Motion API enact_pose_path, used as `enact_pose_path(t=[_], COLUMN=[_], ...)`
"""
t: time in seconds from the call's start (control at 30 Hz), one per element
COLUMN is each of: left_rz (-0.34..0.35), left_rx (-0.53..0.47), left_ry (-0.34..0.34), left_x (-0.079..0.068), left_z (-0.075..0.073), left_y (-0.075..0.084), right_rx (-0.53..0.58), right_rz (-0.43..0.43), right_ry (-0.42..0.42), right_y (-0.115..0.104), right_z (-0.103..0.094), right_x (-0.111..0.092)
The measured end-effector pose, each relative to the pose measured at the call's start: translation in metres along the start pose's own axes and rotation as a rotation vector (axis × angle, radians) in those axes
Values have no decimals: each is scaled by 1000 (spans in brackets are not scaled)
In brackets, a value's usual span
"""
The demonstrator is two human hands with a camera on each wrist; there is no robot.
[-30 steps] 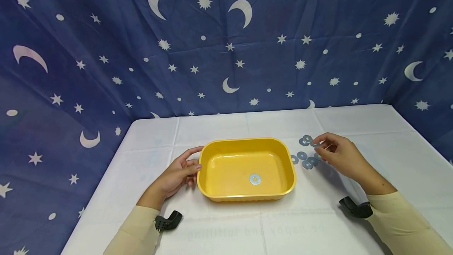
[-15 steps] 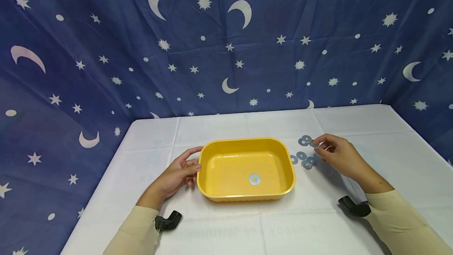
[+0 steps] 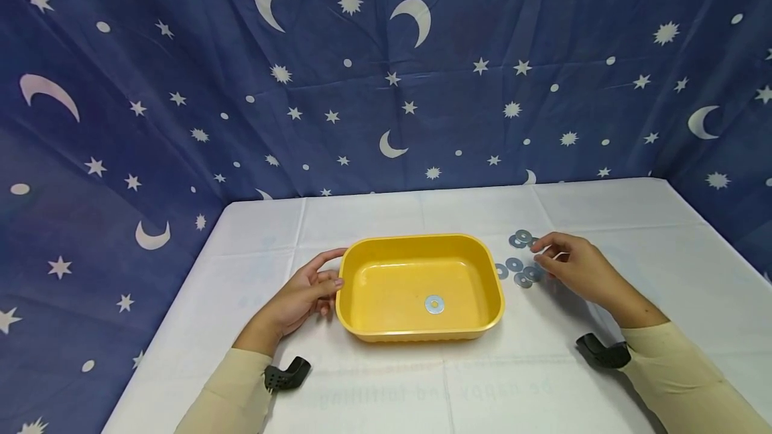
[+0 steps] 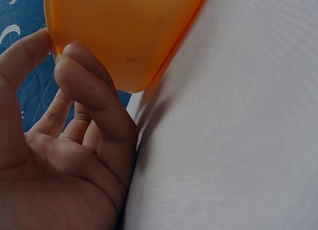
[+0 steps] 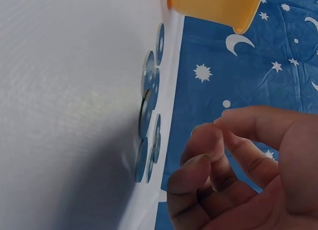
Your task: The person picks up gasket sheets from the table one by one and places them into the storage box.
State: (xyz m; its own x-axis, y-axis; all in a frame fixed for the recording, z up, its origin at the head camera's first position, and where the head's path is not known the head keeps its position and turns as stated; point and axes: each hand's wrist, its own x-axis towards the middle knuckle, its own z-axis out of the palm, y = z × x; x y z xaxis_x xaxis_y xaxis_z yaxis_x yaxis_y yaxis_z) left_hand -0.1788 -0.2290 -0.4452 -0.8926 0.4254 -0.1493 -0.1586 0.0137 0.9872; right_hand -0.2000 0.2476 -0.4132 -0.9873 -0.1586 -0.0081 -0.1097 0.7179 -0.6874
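Note:
A yellow rectangular tray [image 3: 386, 337] stands mid-table, with one flat metal washer [image 3: 434, 304] on its floor. My left hand [image 3: 301, 298] holds the tray's left end, the thumb at the rim and the index finger reaching the back left corner. Several more flat washers [image 3: 515, 264] lie in loose groups right of the tray, some overlapping. Just over their right side, my right hand [image 3: 575, 266] hovers with thumb and index finger apart and nothing visible between them. The right wrist view shows its loosely bent fingers [image 5: 203, 143] beside the washers [image 5: 145, 113]. The hand partly hides some washers.
A white cloth [image 3: 374, 394] covers the table. Behind and along its sides hangs a blue curtain [image 3: 362, 86] printed with moons and stars. Black wrist devices [image 3: 288, 375] sit near both sleeves.
My right hand has dropped slightly toward the viewer over the washers, thumb and index finger still apart. My left hand, the tray and the washer inside it stay put.

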Motion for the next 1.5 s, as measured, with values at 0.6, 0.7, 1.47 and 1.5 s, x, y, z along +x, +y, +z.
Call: enact_pose_path(t=[0.6, 0.7, 1.47, 1.5], left_rz=[3, 2, -2, -2], left_rx=[6, 6, 12, 13], left_ry=[3, 2, -3, -3], left_x=[0, 0, 0, 0], left_z=[1, 0, 0, 0], left_y=[0, 0, -1, -1], right_rx=[-12, -17, -80, -81], right_rz=[68, 55, 27, 25], right_ry=[-84, -94, -181, -182], right_y=[8, 10, 17, 17], right_z=[7, 7, 6, 6], right_x=[4, 5, 4, 4])
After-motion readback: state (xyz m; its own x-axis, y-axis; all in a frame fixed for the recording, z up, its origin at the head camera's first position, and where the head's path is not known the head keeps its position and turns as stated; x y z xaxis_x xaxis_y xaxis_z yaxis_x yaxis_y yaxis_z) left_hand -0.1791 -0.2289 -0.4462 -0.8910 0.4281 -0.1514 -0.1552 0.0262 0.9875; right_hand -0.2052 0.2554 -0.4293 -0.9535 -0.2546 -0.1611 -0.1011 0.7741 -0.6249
